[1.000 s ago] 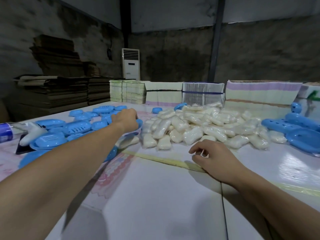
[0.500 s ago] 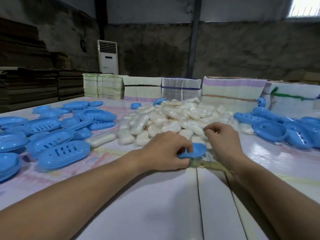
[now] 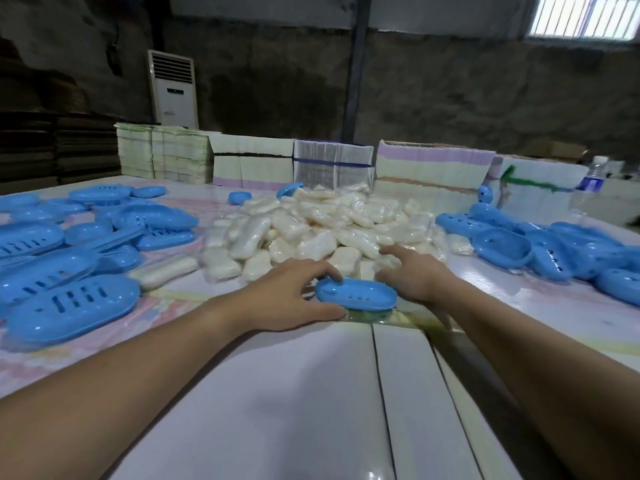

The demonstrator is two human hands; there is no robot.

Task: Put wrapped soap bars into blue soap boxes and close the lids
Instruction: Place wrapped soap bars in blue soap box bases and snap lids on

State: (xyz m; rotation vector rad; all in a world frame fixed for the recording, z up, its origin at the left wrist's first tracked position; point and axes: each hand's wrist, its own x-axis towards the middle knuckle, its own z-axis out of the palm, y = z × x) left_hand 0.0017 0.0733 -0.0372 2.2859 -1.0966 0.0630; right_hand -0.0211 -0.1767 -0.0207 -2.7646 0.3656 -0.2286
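The left hand (image 3: pixel 291 292) is gripping a blue soap box (image 3: pixel 356 294) by its left end, fingers curled over the far rim and the thumb lying along the near edge, so that end of the box is hidden under the hand. The box is lying flat on the white table (image 3: pixel 294 393), slots along its top showing; whether it is a closed box or a single half is hard to make out. Just right of the grip, the right hand (image 3: pixel 412 275) is reaching past the box's far right end into the pile of wrapped soap bars (image 3: pixel 311 230), forefinger stretched forward; the other fingertips are sinking among the wrappers, so it cannot be told whether they are holding a bar. The pile is lying directly beyond the grip, touching or nearly touching the box's far side. Far left of the grip, blue box halves (image 3: pixel 69 306) are lying scattered, some cut off by the frame edge; far right, more blue boxes (image 3: pixel 502 247) are blurring together. Beyond the pile, stacks of flat cartons (image 3: pixel 433 168) are standing in a row.
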